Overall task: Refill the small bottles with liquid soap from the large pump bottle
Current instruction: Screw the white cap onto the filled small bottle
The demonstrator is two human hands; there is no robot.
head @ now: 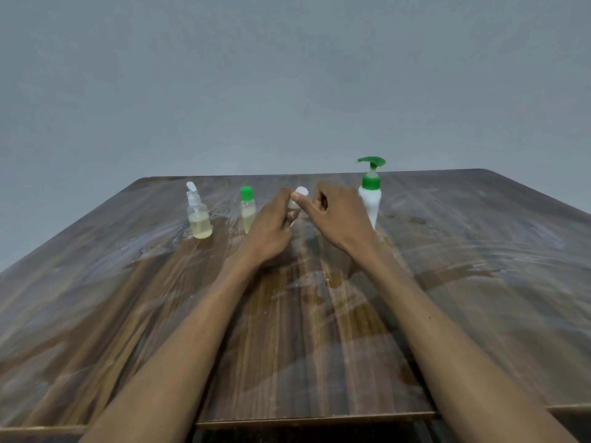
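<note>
A large white pump bottle (pixel 371 199) with a green pump head stands at the back right of the wooden table (pixel 479 282). My left hand (pixel 271 228) grips a small clear bottle (pixel 293 204), mostly hidden by the fingers. My right hand (pixel 335 215) pinches the bottle's white flip cap (pixel 301 190) at the top. To the left stand a small bottle with a green cap (pixel 248 209) and a small clear spray bottle (pixel 199 214), both holding pale yellow liquid.
Wet streaks and drops lie on the table around the spray bottle and in front of my hands. A plain grey wall rises behind the table's far edge. The near edge runs along the bottom of the view.
</note>
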